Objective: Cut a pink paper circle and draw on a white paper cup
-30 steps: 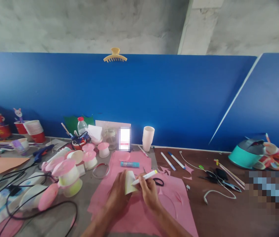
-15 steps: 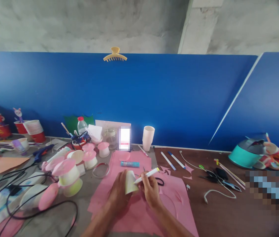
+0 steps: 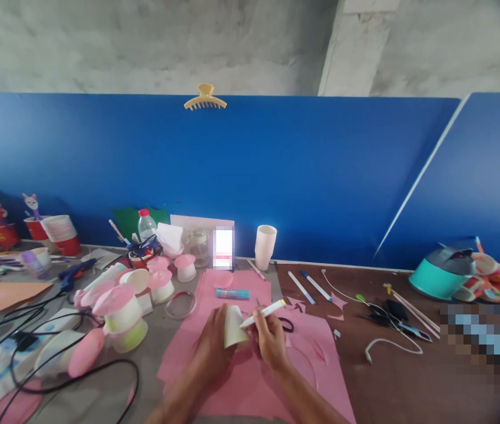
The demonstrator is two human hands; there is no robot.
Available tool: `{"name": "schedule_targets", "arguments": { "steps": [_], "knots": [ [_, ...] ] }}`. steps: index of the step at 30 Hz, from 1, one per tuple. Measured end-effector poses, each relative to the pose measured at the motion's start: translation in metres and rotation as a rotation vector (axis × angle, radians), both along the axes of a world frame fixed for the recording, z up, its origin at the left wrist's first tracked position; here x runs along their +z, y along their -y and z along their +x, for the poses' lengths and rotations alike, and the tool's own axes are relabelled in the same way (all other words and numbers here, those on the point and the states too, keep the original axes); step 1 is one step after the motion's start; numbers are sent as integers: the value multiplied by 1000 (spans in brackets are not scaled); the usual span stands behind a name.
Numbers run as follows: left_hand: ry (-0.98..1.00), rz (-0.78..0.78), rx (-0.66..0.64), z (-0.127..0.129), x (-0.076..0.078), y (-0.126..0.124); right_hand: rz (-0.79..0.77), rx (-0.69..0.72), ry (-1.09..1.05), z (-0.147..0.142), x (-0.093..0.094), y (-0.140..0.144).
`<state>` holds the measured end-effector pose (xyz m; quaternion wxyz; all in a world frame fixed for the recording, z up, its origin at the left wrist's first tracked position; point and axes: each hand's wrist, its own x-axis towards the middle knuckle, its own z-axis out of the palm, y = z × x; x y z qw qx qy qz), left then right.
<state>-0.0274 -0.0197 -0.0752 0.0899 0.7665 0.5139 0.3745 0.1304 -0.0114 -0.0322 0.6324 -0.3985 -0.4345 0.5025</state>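
My left hand (image 3: 214, 337) is closed around a white paper cup (image 3: 233, 327) with a yellowish tint, held tilted over pink paper (image 3: 232, 388). In my right hand (image 3: 270, 335) is a white marker (image 3: 267, 311) with a yellow end pointing up and right. The marker's lower end meets the side of the cup. Just beyond the hands lies a blue glue stick (image 3: 232, 294) on the pink paper. Black-handled scissors (image 3: 285, 324) lie partly hidden behind my right hand.
Pink-topped cups (image 3: 119, 315) and black cables (image 3: 77, 383) crowd the left side. A stack of white cups (image 3: 265, 247) stands at the back near a clear jar (image 3: 198, 247). Two blue-and-white markers (image 3: 309, 287), scissors (image 3: 409, 331) and a teal container (image 3: 439, 274) are to the right.
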Motion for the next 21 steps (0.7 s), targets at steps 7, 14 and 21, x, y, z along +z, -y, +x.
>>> {"name": "schedule_targets", "arguments": {
  "steps": [7, 14, 21],
  "knots": [
    [3, 1, 17, 2, 3, 2, -6, 18, 25, -1, 6, 5],
    [-27, -22, 34, -1, -8, -1, -81, -7, -55, 0, 12, 6],
    [-9, -83, 76, 0, -17, -4, 4, -84, 58, 5, 4, -2]
  ]
}}
